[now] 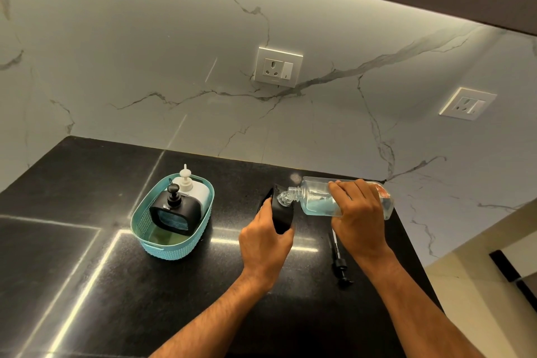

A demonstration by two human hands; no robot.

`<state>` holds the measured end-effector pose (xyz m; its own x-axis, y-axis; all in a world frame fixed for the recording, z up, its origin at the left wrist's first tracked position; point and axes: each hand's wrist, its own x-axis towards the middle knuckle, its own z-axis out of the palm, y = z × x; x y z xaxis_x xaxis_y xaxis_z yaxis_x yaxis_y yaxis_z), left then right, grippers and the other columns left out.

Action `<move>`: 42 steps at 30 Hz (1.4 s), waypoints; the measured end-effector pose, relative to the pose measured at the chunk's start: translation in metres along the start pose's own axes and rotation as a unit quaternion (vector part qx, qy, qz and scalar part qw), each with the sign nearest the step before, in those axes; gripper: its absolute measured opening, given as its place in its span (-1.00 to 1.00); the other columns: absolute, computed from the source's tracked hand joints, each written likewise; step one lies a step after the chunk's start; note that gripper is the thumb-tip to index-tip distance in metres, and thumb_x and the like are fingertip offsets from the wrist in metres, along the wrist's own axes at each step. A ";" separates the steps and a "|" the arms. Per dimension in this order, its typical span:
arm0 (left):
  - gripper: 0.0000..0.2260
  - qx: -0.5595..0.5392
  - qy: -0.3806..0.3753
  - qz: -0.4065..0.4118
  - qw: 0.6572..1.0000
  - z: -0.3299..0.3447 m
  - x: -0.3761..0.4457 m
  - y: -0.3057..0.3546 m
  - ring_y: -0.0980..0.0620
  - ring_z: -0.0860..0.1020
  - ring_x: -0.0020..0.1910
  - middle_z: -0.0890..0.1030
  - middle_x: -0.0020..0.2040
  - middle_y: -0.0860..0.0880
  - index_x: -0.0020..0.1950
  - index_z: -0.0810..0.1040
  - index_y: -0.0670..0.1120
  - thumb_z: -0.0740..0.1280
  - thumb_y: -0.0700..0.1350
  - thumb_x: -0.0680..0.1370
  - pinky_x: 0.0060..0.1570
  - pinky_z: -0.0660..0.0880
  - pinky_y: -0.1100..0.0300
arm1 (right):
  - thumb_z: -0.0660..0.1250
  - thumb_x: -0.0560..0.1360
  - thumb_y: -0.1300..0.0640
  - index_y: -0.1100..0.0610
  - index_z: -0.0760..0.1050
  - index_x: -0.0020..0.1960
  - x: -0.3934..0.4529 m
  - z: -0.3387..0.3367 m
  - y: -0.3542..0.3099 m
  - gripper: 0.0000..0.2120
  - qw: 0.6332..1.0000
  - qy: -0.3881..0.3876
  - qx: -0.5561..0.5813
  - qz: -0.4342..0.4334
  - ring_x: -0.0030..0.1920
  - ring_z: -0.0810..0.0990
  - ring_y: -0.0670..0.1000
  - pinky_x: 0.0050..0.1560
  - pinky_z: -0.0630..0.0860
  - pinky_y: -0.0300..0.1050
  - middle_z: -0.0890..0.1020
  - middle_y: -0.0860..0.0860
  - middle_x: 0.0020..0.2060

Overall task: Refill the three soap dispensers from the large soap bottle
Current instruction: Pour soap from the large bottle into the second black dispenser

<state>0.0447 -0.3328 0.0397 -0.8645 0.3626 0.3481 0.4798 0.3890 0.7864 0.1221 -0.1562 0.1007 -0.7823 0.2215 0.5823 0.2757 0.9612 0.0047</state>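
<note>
My right hand [357, 212] grips the large clear soap bottle [315, 197], tipped on its side with pale blue liquid inside. Its open threaded neck sits over the top of a black dispenser [281, 216], which my left hand [266, 244] holds upright on the black counter. That dispenser's black pump head [340, 263] with its tube lies on the counter to the right. A second black dispenser [175, 213] and a white dispenser [191, 187], both with pumps fitted, stand in a teal basket [145, 229].
The black counter [87, 212] ends at a marble wall behind, with two wall sockets [278, 67] above. The counter's right edge drops off near my right forearm. Greenish liquid pools on the basket floor.
</note>
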 end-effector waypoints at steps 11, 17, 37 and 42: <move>-0.46 -0.001 0.000 -0.004 1.000 0.000 0.001 -0.002 -0.01 0.70 -0.01 0.71 0.11 -0.06 0.39 0.54 -0.14 0.59 -0.08 0.46 -0.06 0.67 0.20 | 0.69 0.21 0.27 0.27 0.63 0.18 0.001 0.004 0.001 -0.44 1.000 0.003 0.000 -0.003 0.08 0.65 0.23 0.05 0.64 0.17 0.69 0.19 0.06; -0.49 -0.009 -0.002 0.000 1.000 0.000 0.003 -0.003 0.01 0.69 0.02 0.70 0.13 -0.05 0.39 0.53 -0.13 0.57 -0.08 0.48 -0.02 0.67 0.18 | 0.68 0.21 0.25 0.26 0.63 0.21 -0.001 0.007 0.002 -0.41 1.000 0.002 -0.005 -0.004 0.08 0.64 0.22 0.05 0.63 0.16 0.69 0.19 0.07; -0.57 -0.113 -0.027 -0.010 0.993 0.006 0.025 -0.013 0.23 0.57 0.06 0.60 0.19 0.11 0.37 0.48 0.01 0.52 -0.11 0.54 0.05 0.46 0.53 | 0.65 0.26 0.25 0.24 0.64 0.17 -0.005 0.028 0.017 -0.50 0.996 -0.004 0.068 0.064 -0.02 0.63 0.09 -0.07 0.61 -0.01 0.70 0.11 -0.02; -0.58 -0.116 -0.064 0.011 0.991 0.012 0.043 -0.022 0.17 0.56 0.13 0.59 0.21 0.09 0.35 0.49 -0.01 0.52 -0.03 0.55 0.13 0.54 0.33 | 0.70 0.26 0.16 0.17 0.65 0.12 -0.001 0.034 0.026 -0.53 0.972 0.028 0.179 0.150 -0.08 0.64 -0.02 -0.08 0.61 -0.19 0.71 0.03 -0.06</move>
<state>-0.0016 -0.3159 0.0314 -0.8212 0.4796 0.3093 0.4371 0.1803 0.8811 0.1109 -0.1257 0.0723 -0.6625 0.5019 0.5561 0.2670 0.8518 -0.4506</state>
